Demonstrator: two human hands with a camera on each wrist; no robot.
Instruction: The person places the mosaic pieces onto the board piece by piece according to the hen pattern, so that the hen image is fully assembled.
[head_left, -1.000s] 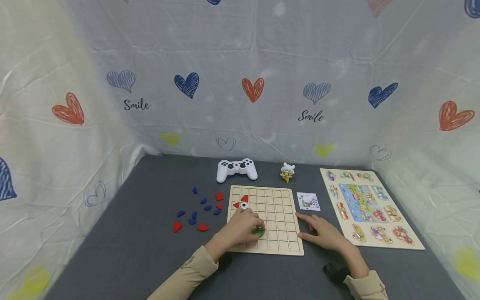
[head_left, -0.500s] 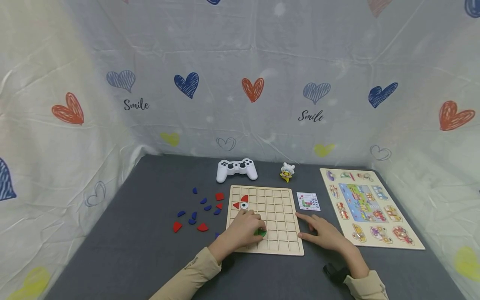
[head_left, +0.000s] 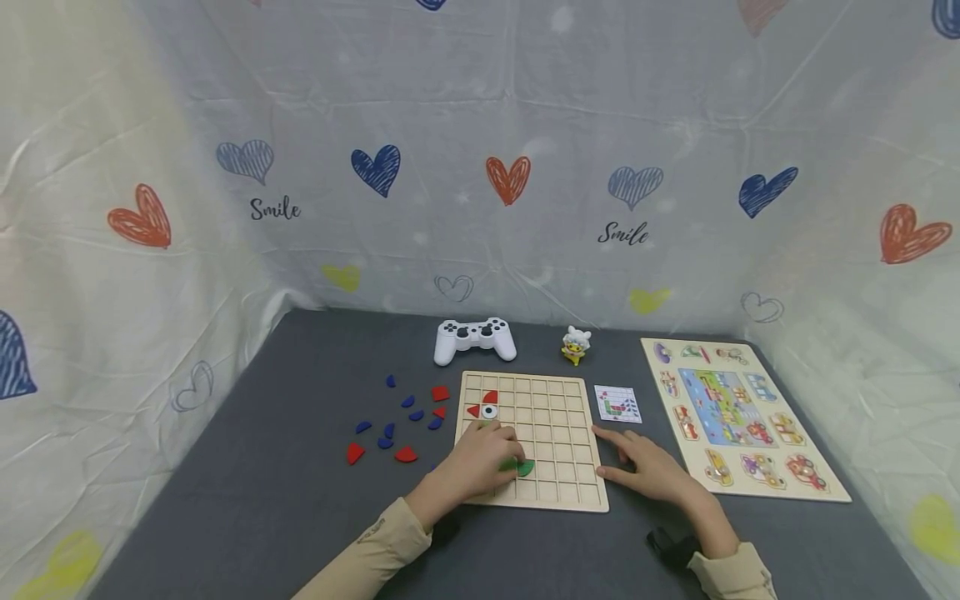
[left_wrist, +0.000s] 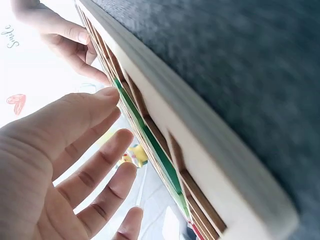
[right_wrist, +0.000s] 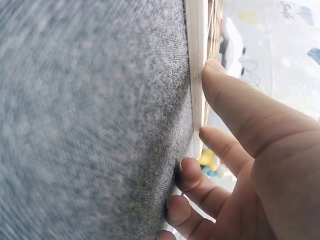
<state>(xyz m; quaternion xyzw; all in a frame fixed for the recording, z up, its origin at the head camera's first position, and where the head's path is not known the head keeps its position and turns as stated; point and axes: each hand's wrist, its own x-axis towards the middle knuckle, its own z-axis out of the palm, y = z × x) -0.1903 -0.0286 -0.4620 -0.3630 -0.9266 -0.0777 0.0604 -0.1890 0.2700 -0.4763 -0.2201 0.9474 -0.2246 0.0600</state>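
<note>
A wooden grid board (head_left: 558,454) lies on the dark cloth. My left hand (head_left: 483,457) is over its lower left part, beside a green piece (head_left: 527,468) that lies in the grid. In the left wrist view the thumb tip is against or just above one end of the green pieces (left_wrist: 162,159); the other fingers are spread and loosely bent. Part of the green is hidden under the hand in the head view. My right hand (head_left: 648,468) rests at the board's right edge, thumb and index fingertip touching its rim. Red pieces (head_left: 491,397) and a white ringed piece (head_left: 489,412) sit at upper left.
Loose blue pieces (head_left: 386,443) and red pieces (head_left: 406,454) lie left of the board. A pattern card (head_left: 618,404) and a picture puzzle board (head_left: 675,379) are on the right. Behind stand a white game controller (head_left: 475,337) and a small figurine (head_left: 575,346).
My left hand has shifted slightly left, away from the green piece, which now shows more fully on the board. My right hand stays at the board's edge.
</note>
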